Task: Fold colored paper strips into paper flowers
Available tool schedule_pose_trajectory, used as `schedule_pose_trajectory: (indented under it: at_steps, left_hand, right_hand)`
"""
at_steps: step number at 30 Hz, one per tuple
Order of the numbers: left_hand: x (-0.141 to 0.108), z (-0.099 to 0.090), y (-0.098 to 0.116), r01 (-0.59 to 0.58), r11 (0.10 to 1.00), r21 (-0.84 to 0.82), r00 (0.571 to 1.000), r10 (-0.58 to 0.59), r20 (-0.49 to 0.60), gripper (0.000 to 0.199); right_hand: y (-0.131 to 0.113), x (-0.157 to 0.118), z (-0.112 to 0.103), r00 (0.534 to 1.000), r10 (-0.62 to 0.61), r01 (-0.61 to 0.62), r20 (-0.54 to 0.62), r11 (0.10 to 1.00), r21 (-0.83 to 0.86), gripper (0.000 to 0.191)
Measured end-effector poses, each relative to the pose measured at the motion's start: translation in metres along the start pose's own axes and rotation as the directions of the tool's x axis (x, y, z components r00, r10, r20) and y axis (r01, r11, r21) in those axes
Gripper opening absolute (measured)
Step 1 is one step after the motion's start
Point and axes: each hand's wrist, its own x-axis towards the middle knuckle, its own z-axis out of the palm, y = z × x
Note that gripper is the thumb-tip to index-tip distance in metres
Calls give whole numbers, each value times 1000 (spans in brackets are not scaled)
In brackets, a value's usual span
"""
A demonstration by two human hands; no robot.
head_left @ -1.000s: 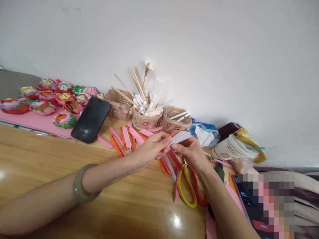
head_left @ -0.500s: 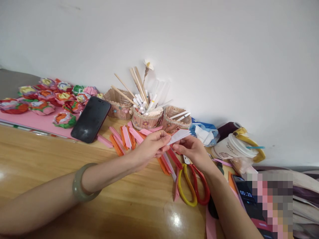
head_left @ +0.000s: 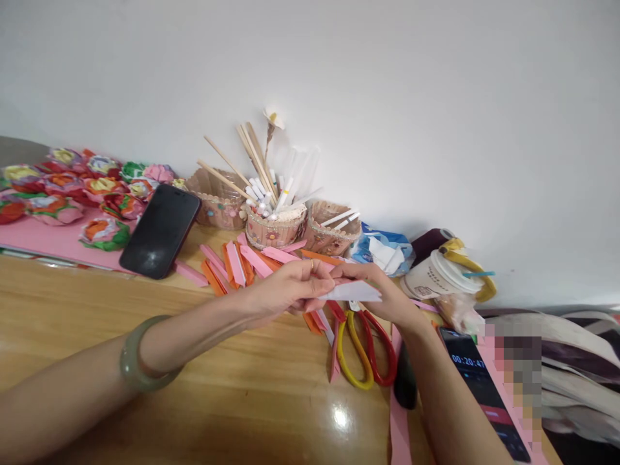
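The left hand (head_left: 292,287) pinches white paper (head_left: 352,292), seemingly mid-fold; the right hand (head_left: 387,289) sits behind (grip: can't tell). Next calls for steady pressure.

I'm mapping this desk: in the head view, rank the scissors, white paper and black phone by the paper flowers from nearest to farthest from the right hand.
From the right hand:
1. White paper, gripped by the left hand.
2. Scissors, just below in view.
3. Black phone, far left beside the paper flowers.
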Motion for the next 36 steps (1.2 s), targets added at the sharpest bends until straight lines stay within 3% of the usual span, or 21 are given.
schedule_pose_trajectory:
  at_steps: [4, 8, 11, 13, 16, 21, 27, 32, 36]
  left_hand:
    - [-1, 2, -5, -17, 963, 267, 1000, 10, 29, 20]
    - [3, -7, -20, -66, 792, 607, 987, 140, -75, 11]
    - [7, -15, -32, -59, 656, 752, 958, 248, -142, 9]
    - [10, -19, -37, -29, 630, 776, 945, 271, -185, 8]
    - [13, -20, -38, -21, 681, 732, 929, 284, -238, 10]
    - [16, -15, -34, -89, 790, 607, 883, 344, -319, 13]
    - [14, -7, -33, -159, 880, 448, 833, 363, -418, 10]
    - [14, -1, -30, -262, 926, 273, 804, 366, -469, 12]
    - [12, 4, -23, -270, 956, 119, 817, 292, -498, 13]
  right_hand:
    - [0, -2, -5, 994, 93, -96, 57, 994, 59, 28]
    - [2, -1, -4, 990, 126, -130, 63, 989, 64, 30]
    - [-1, 1, 5, 986, 169, -168, 3, 984, -51, 28]
    - [-6, 3, 13, 979, 187, -199, -87, 965, -171, 26]
    - [-14, 3, 23, 967, 155, -214, -201, 923, -319, 23]
    - [-20, 1, 33, 950, 113, -238, -291, 865, -442, 23]
    - [-15, -1, 48, 944, -100, -145, -314, 730, -668, 27]
    - [-14, -1, 49, 905, -292, 4, -309, 733, -681, 19]
    - [-19, -2, 47, 905, -269, 12, -329, 790, -613, 14]
